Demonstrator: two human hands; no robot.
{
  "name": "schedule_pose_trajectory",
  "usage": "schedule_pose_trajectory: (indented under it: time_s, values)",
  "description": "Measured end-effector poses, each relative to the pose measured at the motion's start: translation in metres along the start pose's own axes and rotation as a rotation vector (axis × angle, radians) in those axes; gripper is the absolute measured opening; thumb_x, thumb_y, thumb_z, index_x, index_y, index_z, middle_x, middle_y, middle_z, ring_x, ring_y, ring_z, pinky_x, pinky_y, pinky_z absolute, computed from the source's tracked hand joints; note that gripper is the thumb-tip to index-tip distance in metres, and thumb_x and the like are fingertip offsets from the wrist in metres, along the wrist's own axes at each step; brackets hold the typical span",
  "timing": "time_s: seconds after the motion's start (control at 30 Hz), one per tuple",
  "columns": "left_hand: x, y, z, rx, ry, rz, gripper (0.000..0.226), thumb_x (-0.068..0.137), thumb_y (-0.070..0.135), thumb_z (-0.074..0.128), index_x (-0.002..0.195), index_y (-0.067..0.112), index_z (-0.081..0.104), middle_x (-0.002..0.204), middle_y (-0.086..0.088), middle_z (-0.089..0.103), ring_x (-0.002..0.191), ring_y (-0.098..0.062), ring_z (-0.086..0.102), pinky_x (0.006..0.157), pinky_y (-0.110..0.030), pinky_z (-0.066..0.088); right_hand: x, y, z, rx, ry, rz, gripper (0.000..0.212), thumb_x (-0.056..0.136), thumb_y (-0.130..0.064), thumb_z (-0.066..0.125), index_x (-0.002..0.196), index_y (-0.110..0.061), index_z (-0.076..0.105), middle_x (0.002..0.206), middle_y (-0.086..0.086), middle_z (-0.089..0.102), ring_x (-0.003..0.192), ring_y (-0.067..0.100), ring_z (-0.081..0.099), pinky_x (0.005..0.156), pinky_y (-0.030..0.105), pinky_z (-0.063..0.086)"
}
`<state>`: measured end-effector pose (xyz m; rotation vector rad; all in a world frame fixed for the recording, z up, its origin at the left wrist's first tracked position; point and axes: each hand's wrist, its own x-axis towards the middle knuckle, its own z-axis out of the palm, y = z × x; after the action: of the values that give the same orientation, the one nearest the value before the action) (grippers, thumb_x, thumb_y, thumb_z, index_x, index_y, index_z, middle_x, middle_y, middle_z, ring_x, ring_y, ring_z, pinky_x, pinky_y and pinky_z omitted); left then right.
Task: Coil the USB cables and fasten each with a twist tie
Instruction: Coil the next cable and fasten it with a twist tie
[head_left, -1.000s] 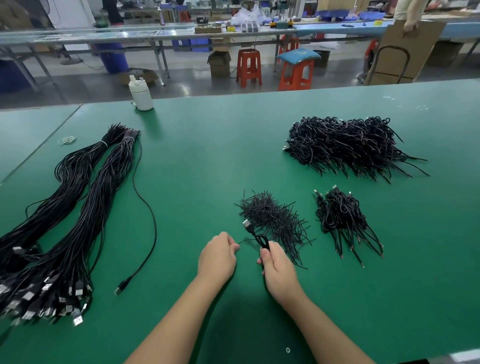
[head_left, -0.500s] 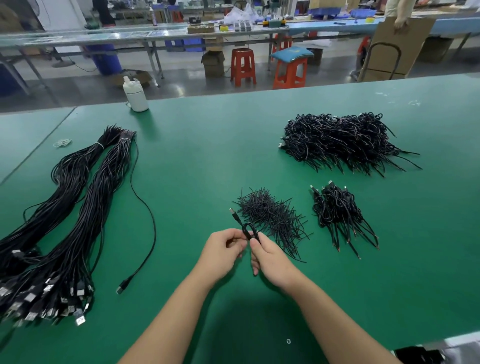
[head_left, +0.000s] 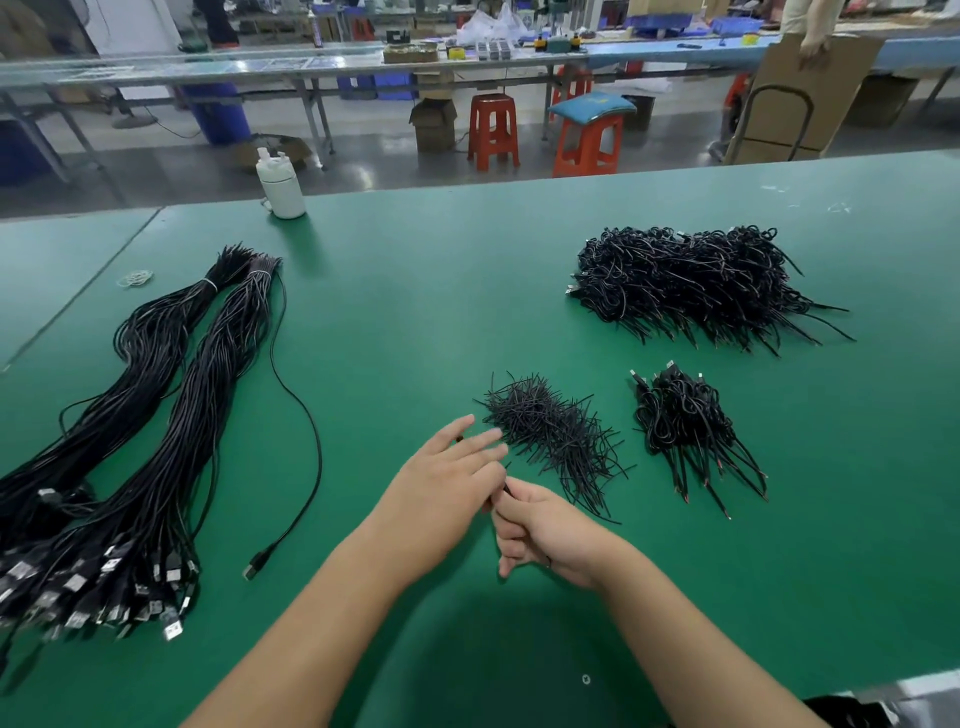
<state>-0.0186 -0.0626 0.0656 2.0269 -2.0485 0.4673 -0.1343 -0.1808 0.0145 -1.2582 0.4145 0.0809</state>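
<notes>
No lettering, label, brand, number or sign can be read anywhere in view; whatever print there may be on the far boxes and benches is too small and blurred to make out.

Left hand (head_left: 447, 483) fingers now extended, cable loop now hidden inside right hand (head_left: 545, 530)

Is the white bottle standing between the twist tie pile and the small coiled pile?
No, the white bottle stands at the table's far edge, well beyond the twist tie pile.
</notes>
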Motion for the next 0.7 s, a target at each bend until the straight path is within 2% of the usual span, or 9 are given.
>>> schedule_pose_trajectory:
  time_s: [0.07, 0.13, 0.3, 0.33, 0.4, 0.47, 0.53, 0.6, 0.7]
  values:
    - [-0.003, -0.002, 0.003, -0.096, -0.018, -0.101, 0.015, 0.082, 0.012, 0.052, 0.077, 0.020, 0.064, 0.090, 0.006, 0.073, 0.096, -0.018, 0.068, 0.099, -0.034, 0.040, -0.001, -0.001, 0.002, 0.004, -0.009, -0.001, 0.018, 0.106, -0.021, 0.040, 0.095, -0.011, 0.050, 0.061, -0.001, 0.030, 0.050, 0.013, 0.033, 0.062, 0.038, 0.055]
    - [-0.007, -0.002, 0.006, -0.208, -0.003, -0.237, 0.007, 0.082, 0.014, 0.065, 0.080, 0.020, 0.067, 0.081, 0.008, 0.069, 0.082, -0.019, 0.063, 0.088, -0.033, 0.040, -0.001, -0.002, 0.004, -0.002, -0.001, -0.008, 0.019, 0.106, -0.016, 0.038, 0.097, -0.010, 0.053, 0.060, -0.001, 0.032, 0.053, 0.015, 0.034, 0.064, 0.038, 0.055]
    - [-0.005, 0.006, 0.005, -0.466, 0.012, -0.571, 0.011, 0.090, 0.016, 0.066, 0.082, 0.023, 0.071, 0.073, 0.011, 0.067, 0.078, -0.012, 0.056, 0.080, -0.031, 0.042, -0.005, -0.004, 0.011, -0.034, 0.016, -0.049, 0.015, 0.105, -0.012, 0.038, 0.103, -0.007, 0.052, 0.065, -0.002, 0.030, 0.056, 0.012, 0.032, 0.063, 0.035, 0.052]
    - [-0.004, 0.007, 0.005, -0.501, 0.015, -0.637, 0.012, 0.089, 0.016, 0.066, 0.082, 0.023, 0.072, 0.074, 0.011, 0.069, 0.079, -0.011, 0.058, 0.079, -0.028, 0.044, -0.006, -0.005, 0.012, -0.113, 0.039, -0.060, 0.015, 0.105, -0.014, 0.040, 0.106, -0.005, 0.052, 0.067, -0.002, 0.030, 0.055, 0.012, 0.034, 0.062, 0.034, 0.051]
    - [-0.004, 0.007, 0.004, -0.581, 0.000, -0.750, 0.012, 0.088, 0.016, 0.067, 0.082, 0.025, 0.073, 0.079, 0.013, 0.071, 0.078, -0.005, 0.060, 0.074, -0.016, 0.043, -0.008, -0.006, 0.014, -0.424, 0.131, -0.108, 0.018, 0.104, -0.024, 0.045, 0.108, -0.009, 0.054, 0.072, 0.000, 0.036, 0.052, 0.016, 0.052, 0.058, 0.031, 0.049]
    - [-0.004, 0.005, 0.002, -0.663, -0.040, -0.834, 0.012, 0.086, 0.018, 0.069, 0.080, 0.028, 0.074, 0.076, 0.016, 0.071, 0.074, 0.002, 0.061, 0.069, -0.009, 0.042, -0.012, -0.008, 0.016, -0.727, 0.229, -0.186, 0.016, 0.102, -0.031, 0.046, 0.096, -0.018, 0.053, 0.072, 0.000, 0.047, 0.056, 0.020, 0.065, 0.058, 0.036, 0.049]
    - [-0.004, 0.001, 0.000, -0.793, -0.083, -0.915, 0.013, 0.086, 0.016, 0.071, 0.078, 0.026, 0.074, 0.073, 0.013, 0.072, 0.071, -0.001, 0.064, 0.068, -0.014, 0.047, -0.017, -0.010, 0.015, -0.944, 0.287, -0.275, 0.018, 0.102, -0.034, 0.045, 0.090, -0.022, 0.050, 0.073, -0.003, 0.054, 0.067, 0.023, 0.063, 0.066, 0.041, 0.050]
    - [-0.005, -0.001, -0.003, -0.929, -0.115, -0.982, 0.015, 0.086, 0.009, 0.071, 0.077, 0.021, 0.074, 0.071, 0.006, 0.072, 0.064, -0.005, 0.061, 0.065, -0.017, 0.047, -0.020, -0.010, 0.015, -1.128, 0.317, -0.341, 0.019, 0.102, -0.038, 0.042, 0.093, -0.024, 0.051, 0.082, -0.004, 0.060, 0.079, 0.023, 0.057, 0.074, 0.042, 0.047]
    - [-0.004, -0.004, -0.006, -1.021, -0.150, -1.047, 0.015, 0.088, 0.006, 0.069, 0.077, 0.016, 0.073, 0.072, -0.003, 0.069, 0.066, -0.011, 0.056, 0.068, -0.022, 0.046, -0.022, -0.008, 0.020, -1.234, 0.355, -0.395, 0.023, 0.103, -0.040, 0.039, 0.100, -0.023, 0.054, 0.089, -0.004, 0.058, 0.083, 0.024, 0.057, 0.075, 0.042, 0.046]
